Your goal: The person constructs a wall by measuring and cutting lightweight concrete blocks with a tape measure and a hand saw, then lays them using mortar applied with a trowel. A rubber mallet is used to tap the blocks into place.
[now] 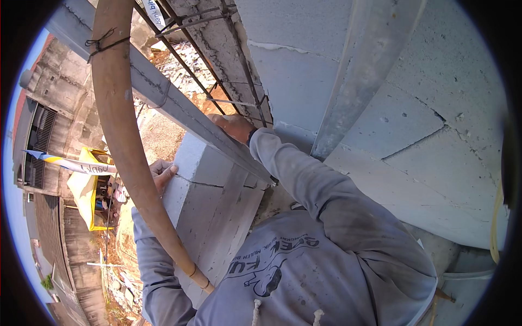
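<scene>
My left hand [162, 173] is at the outer edge of a light grey concrete block [209, 164], its thumb pressed on the corner and its fingers along the outer side. A thin joint line parts this block from the blockwork [204, 217] nearer to me. A curved bamboo pole [122, 103] crosses in front of my left wrist. At the block's far end, my right hand [237, 128] reaches in beside a slanting grey metal beam [190, 115]. Its fingers look curled, but the beam hides their tips and whatever they grip.
Upright steel reinforcing bars [204, 62] stand beyond my right hand. A block wall [429, 136] with a grey vertical post [361, 76] rises on the right. Far below on the left lie rubble ground, a yellow canopy [87, 190] and a building [60, 103].
</scene>
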A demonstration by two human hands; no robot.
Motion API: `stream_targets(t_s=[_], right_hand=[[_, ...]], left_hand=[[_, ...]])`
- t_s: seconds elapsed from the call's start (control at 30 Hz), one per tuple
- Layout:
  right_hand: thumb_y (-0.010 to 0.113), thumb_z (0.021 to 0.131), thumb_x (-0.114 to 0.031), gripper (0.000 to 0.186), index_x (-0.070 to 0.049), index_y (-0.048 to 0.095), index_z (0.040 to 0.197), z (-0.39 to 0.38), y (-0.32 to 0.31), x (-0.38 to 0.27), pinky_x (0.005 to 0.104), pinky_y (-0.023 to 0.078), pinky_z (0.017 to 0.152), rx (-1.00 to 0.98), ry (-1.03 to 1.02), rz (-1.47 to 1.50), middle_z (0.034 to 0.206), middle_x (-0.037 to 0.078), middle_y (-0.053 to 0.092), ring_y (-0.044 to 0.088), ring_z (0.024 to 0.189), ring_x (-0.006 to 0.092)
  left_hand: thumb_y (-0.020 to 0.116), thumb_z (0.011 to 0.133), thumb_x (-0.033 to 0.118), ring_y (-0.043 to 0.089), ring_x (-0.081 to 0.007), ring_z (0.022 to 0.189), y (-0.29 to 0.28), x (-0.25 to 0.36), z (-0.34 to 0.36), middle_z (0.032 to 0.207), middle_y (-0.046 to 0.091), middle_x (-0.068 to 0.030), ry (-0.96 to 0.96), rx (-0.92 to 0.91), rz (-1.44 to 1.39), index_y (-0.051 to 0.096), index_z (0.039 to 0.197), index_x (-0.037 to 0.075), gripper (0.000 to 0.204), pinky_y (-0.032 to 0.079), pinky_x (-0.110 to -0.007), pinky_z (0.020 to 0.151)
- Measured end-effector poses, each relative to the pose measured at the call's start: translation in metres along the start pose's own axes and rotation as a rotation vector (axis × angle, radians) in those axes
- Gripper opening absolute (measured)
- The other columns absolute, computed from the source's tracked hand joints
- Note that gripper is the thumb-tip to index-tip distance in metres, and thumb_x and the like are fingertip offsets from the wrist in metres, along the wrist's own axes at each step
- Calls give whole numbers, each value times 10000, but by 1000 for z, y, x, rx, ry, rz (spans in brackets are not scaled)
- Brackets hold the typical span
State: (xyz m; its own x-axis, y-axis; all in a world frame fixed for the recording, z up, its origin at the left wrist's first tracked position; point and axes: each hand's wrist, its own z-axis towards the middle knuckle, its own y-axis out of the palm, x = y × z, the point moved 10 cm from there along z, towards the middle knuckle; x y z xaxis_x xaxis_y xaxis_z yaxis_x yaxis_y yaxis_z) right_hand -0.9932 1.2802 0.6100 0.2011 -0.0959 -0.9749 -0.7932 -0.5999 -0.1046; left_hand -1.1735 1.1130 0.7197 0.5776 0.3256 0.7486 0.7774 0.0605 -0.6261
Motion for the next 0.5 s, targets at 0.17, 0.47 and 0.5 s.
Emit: stream_targets(t_s=[0.17, 0.47, 0.5], right_hand=[[505, 823, -675, 821, 51, 605, 1194, 17, 4, 8, 344, 429, 950, 31, -153, -56, 1135, 222, 641, 615, 1058, 315], [396, 970, -472, 539, -1, 625, 1096, -35, 3, -48, 366, 441, 859, 57, -202, -70, 970, 200, 654, 614, 920, 307], [401, 976, -457, 525, 3, 622, 1097, -39, -1, -55, 380, 447, 848, 53, -259, -154, 979, 218, 647, 614, 912, 327]], left_hand=[[668, 895, 301, 534, -77, 741, -8, -12, 4, 780, 631, -8, 15, 24, 1, 652, 930, -3, 306, 426, -244, 691], [684, 869, 393, 540, -75, 681, -14, -8, -8, 736, 621, 33, 29, 73, 64, 676, 909, 77, 318, 419, -260, 628], [684, 869, 393, 540, -75, 681, -13, -4, -5, 736, 621, 33, 29, 80, 67, 676, 909, 77, 318, 419, -260, 628]])
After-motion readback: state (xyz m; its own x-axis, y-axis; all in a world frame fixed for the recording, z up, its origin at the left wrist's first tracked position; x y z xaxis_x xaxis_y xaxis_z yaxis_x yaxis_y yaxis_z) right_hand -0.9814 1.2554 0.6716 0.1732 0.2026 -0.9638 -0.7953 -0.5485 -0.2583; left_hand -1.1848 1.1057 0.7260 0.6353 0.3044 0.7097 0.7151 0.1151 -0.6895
